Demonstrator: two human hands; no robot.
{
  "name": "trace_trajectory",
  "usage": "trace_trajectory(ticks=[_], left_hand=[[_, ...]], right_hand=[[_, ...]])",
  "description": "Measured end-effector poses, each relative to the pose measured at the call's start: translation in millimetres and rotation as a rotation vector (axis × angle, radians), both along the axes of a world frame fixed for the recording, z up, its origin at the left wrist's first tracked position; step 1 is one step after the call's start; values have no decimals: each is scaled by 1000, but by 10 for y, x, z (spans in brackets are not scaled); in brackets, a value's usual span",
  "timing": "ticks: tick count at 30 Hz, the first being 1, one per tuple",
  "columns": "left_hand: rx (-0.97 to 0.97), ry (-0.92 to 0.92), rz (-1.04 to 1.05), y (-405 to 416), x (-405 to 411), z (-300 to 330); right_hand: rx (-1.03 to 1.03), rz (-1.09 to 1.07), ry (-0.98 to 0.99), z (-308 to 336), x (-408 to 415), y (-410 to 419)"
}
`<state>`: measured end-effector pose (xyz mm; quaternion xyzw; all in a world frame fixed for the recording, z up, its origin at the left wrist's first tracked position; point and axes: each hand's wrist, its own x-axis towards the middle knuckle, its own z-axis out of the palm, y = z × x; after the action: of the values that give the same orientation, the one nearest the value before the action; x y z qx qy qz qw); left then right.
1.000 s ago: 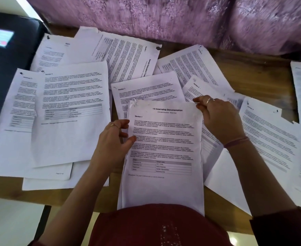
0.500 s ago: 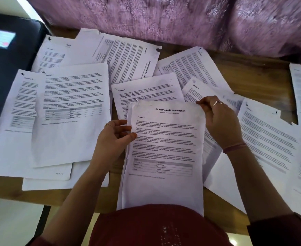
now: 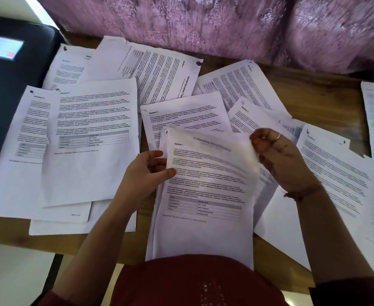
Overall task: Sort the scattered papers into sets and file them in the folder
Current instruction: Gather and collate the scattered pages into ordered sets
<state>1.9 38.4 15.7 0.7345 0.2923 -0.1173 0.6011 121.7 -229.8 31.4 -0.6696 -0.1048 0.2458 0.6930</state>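
A stack of printed papers (image 3: pixel 203 230) headed "Section 1" lies in front of me on the wooden table (image 3: pixel 327 91). My right hand (image 3: pixel 278 160) pinches the top sheet's upper right corner and curls it up off the stack. My left hand (image 3: pixel 144 171) holds the stack's left edge, thumb on the top page. Several loose printed sheets are scattered around, among them a tabled page (image 3: pixel 91 138) at left and a "Section 3" page (image 3: pixel 181 113) behind the stack. A black folder (image 3: pixel 12 89) lies at the far left.
A purple patterned cloth (image 3: pixel 203 25) hangs along the table's far edge. More sheets (image 3: pixel 345 186) overlap to the right, reaching the table's right side. The table's near edge runs past my red top, with pale floor (image 3: pixel 9 274) below at left.
My right hand has lifted the top sheet's upper right corner, so the page now bows upward. My left hand has slid slightly up along the stack's left edge.
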Motion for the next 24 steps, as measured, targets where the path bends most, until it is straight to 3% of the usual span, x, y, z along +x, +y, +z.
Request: trace_trajectory(ticks=[3, 6, 8, 10, 13, 15, 20, 24], left_hand=[[-8, -87, -82, 45, -45, 58], [147, -376, -307, 123, -158, 109], [221, -608, -429, 154, -225, 123], [282, -731, -512, 143, -290, 119], [361, -728, -521, 108, -419, 65], [373, -733, -524, 81, -493, 19], [327, -778, -471, 2, -558, 72], [359, -779, -582, 34, -449, 68]], right_hand=[[198, 430, 150, 138, -53, -109], [216, 708, 181, 132, -81, -114], [246, 628, 249, 117, -75, -49], [113, 364, 218, 101, 10, 46], [-660, 13, -264, 8, 242, 119], [-920, 39, -398, -49, 339, 107], [-931, 105, -396, 5, 409, 117], [-922, 48, -476, 53, 366, 120]])
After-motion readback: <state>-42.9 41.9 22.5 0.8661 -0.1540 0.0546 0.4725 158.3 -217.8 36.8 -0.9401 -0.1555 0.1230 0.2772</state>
